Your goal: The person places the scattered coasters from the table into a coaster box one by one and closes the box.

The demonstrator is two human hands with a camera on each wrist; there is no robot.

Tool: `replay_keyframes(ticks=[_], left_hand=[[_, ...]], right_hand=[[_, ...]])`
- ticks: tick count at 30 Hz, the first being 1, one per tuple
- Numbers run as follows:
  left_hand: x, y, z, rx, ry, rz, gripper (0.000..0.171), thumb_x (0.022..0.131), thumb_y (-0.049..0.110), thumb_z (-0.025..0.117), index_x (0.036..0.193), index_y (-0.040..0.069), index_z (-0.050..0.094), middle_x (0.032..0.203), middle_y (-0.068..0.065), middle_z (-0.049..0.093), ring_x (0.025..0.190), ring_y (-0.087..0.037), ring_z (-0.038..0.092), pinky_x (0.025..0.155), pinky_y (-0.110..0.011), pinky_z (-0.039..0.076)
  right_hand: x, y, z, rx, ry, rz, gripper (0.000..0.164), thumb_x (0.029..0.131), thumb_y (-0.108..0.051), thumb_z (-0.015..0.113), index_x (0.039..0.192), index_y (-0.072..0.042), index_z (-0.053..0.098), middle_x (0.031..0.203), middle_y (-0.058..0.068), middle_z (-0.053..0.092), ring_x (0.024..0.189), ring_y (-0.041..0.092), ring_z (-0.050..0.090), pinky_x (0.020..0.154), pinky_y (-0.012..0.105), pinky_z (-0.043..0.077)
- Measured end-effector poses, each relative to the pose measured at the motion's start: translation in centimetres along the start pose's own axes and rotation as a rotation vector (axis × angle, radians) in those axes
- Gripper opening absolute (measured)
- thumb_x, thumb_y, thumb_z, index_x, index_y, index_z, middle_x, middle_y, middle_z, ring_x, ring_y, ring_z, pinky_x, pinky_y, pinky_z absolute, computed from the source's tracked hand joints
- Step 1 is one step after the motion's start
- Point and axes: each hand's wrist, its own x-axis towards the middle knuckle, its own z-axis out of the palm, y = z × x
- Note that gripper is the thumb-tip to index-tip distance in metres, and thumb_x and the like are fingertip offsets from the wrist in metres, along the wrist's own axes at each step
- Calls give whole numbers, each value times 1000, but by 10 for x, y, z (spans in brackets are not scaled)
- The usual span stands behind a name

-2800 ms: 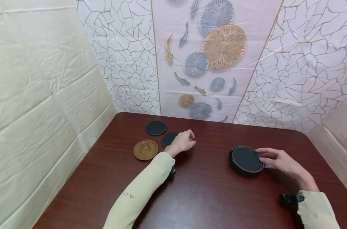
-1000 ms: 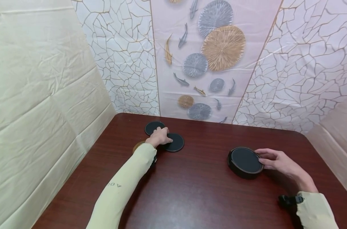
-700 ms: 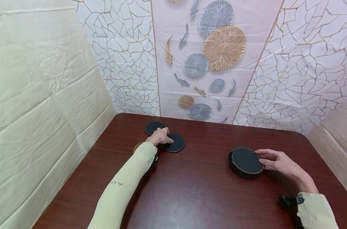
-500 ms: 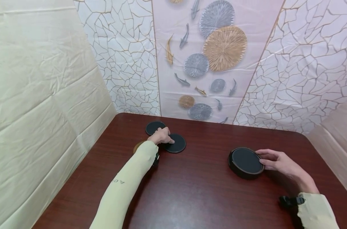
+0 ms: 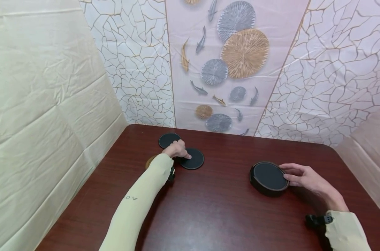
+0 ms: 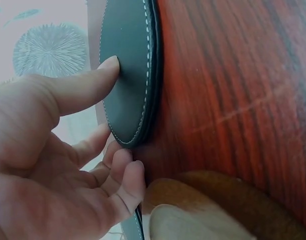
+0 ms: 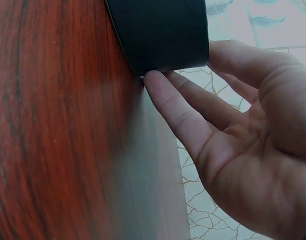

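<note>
My left hand (image 5: 176, 149) is at a round black stitched coaster (image 5: 194, 159) lying on the table. In the left wrist view its thumb (image 6: 105, 70) presses on the coaster's top face, and its other fingers (image 6: 130, 172) curl at the edge. Just behind lies a second black coaster (image 5: 168, 139), partly covered by the hand. A brown ringed disc (image 5: 149, 161) shows only its edge beside the left sleeve. At right, my right hand (image 5: 309, 177) rests straight fingers and thumb against the side and rim of a thick black round coaster holder (image 5: 265, 189), with a black coaster (image 5: 270, 175) on top.
The dark red wooden table (image 5: 221, 216) has a glossy surface. A patterned cloth (image 5: 213, 87) hangs along its back edge, and a cream cloth (image 5: 52, 122) runs along the left. Black cameras (image 5: 318, 219) are strapped to the wrists.
My left hand has moved left from beyond the near coaster and has its thumb on it. That coaster has slid slightly right and toward me. The right hand and holder have stayed in place.
</note>
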Motion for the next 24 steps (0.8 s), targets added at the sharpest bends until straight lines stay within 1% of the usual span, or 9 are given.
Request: replay_keyframes(ticks=[4,6,9,12,15,20,24], left_hand=[[-2,0,-2,-44,-24,1,62,89,34,72,134,2,45,132,-18,50,98,-27,55,76,-32,49],[-4,0,-3,-72,-28,-3,60,89,33,72,132,2,43,128,-17,52,96,-26,57,75,-32,50],[-8,0,-4,-115,-14,-5,57,89,32,73,128,4,43,121,-16,55,93,-25,57,72,-32,50],[-12,-1,-4,-162,23,10,53,89,30,74,126,6,44,118,-14,55,92,-25,56,71,-31,48],[-16,0,-3,-191,70,39,49,89,27,74,123,7,45,118,-15,55,94,-26,56,73,-32,46],[-20,4,-1,-209,145,92,40,90,22,72,119,8,47,121,-16,55,108,-27,55,86,-36,48],[-23,9,-2,-198,203,133,34,91,18,69,118,8,51,125,-17,56,116,-29,53,95,-40,47]], right_hand=[[0,1,0,1,0,0,58,92,-19,69,140,3,46,125,19,65,96,1,68,77,31,60],[0,1,0,1,-2,-6,58,92,-19,69,140,3,46,125,19,64,95,3,68,77,31,60],[0,1,0,3,0,-6,58,92,-21,70,140,2,47,126,21,63,94,4,68,77,31,60],[0,1,-1,2,-2,-8,58,92,-21,69,140,2,46,125,19,64,94,4,68,76,31,60],[0,0,-1,8,-7,-9,58,92,-20,69,140,3,46,124,16,65,95,4,68,77,31,60],[1,2,-1,2,-4,-13,57,92,-19,69,140,3,46,123,16,66,95,3,68,76,31,60],[0,2,0,-3,5,-13,56,93,-19,68,140,4,46,123,16,66,94,4,69,76,32,60]])
